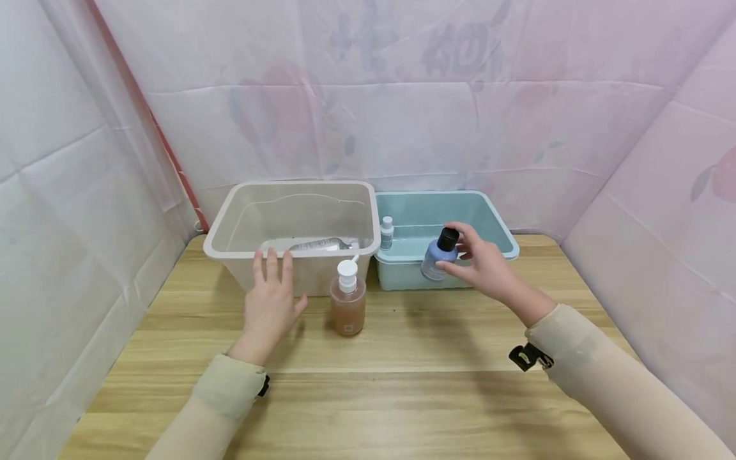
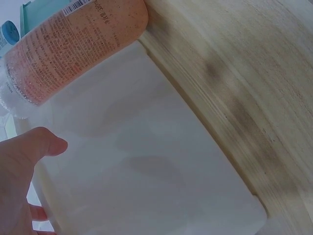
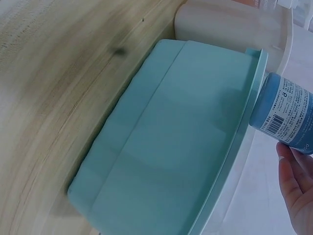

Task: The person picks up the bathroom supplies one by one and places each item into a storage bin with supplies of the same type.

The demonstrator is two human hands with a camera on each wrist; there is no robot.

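Observation:
My right hand (image 1: 480, 263) holds a blue bottle (image 1: 439, 254) with a black cap over the front rim of the teal bin (image 1: 497, 223); the right wrist view shows that blue bottle (image 3: 286, 113) above the teal bin's wall (image 3: 166, 142). My left hand (image 1: 271, 300) hovers with straight fingers in front of the beige bin (image 1: 230, 220), its thumb (image 2: 36, 144) near the beige bin's wall (image 2: 146, 171). A peach pump bottle (image 1: 347, 300) stands on the table beside that hand, and appears as the peach pump bottle (image 2: 73, 46) in the left wrist view.
A clear bottle (image 1: 322, 245) lies inside the beige bin. A small white-capped bottle (image 1: 387, 232) stands in the teal bin's left corner. The bins sit side by side at the back of a wooden table (image 1: 402, 383), with cloth walls all around.

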